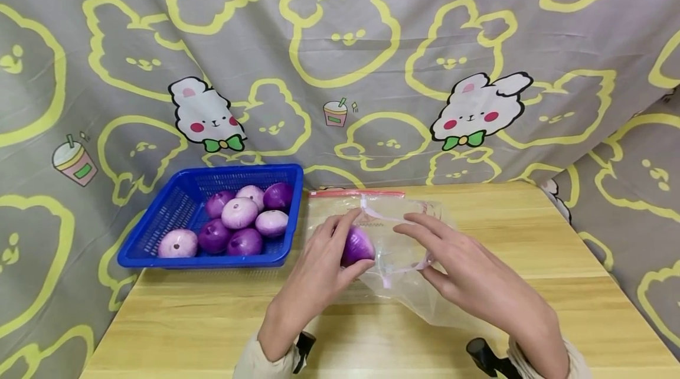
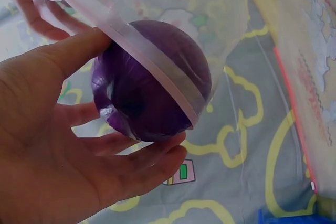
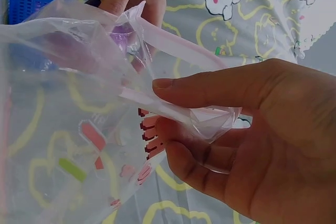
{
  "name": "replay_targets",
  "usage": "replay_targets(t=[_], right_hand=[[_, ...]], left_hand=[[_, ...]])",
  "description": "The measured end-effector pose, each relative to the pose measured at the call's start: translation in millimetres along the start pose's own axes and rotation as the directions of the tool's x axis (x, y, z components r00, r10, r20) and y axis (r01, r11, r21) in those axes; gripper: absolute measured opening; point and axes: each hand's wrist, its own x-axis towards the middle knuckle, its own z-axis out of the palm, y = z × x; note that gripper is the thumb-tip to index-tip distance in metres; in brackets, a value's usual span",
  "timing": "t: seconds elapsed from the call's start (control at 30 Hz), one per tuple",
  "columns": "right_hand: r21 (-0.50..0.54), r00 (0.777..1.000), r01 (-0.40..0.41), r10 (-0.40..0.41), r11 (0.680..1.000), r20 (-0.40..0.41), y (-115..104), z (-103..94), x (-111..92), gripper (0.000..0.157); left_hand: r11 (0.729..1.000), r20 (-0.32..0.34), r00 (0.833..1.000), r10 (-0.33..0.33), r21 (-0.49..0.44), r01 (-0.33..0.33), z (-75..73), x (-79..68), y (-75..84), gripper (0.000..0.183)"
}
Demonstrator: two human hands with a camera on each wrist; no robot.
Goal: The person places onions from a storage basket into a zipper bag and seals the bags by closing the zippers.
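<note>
A purple onion (image 1: 358, 247) is gripped by my left hand (image 1: 321, 258) at the mouth of a clear plastic zip bag (image 1: 443, 302). In the left wrist view, thumb and fingers curl around the onion (image 2: 128, 95), and the bag's pinkish rim crosses over it, so its far part is inside. On the opposite side of the mouth, my right hand (image 1: 470, 264) holds the bag's edge. From the right wrist view, thumb and fingers pinch the crumpled rim of the bag (image 3: 63, 98), which stands partly open; red and green print shows on its side.
Left of the hands stands a blue plastic basket (image 1: 199, 262) with several purple onions (image 1: 240, 213) in it. Another clear bag with a red zip strip (image 1: 353, 193) lies on the wooden table (image 1: 531, 249), behind the hands. A patterned grey curtain (image 1: 372, 25) hangs along the back.
</note>
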Motion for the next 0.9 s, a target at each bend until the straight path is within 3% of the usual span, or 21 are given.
replay_targets(t=[0.23,0.43,0.9], right_hand=[[0.001,1.0,-0.008,0.008,1.0,-0.007,3.5,0.5,0.5,0.063],[0.007,1.0,-0.009,0.009,1.0,-0.009,4.9,0.7,1.1,0.061],[0.005,1.0,-0.019,0.019,1.0,-0.003,7.2,1.2,0.8,0.065]], left_hand=[[1.0,0.105,0.994,0.027,-0.009,-0.027,1.9,0.1,2.2,0.071],[0.999,0.197,0.98,-0.033,-0.012,0.036,2.8,-1.0,4.3,0.08],[0.998,0.16,0.987,-0.025,-0.054,0.034,-4.8,0.0,2.2,0.09]])
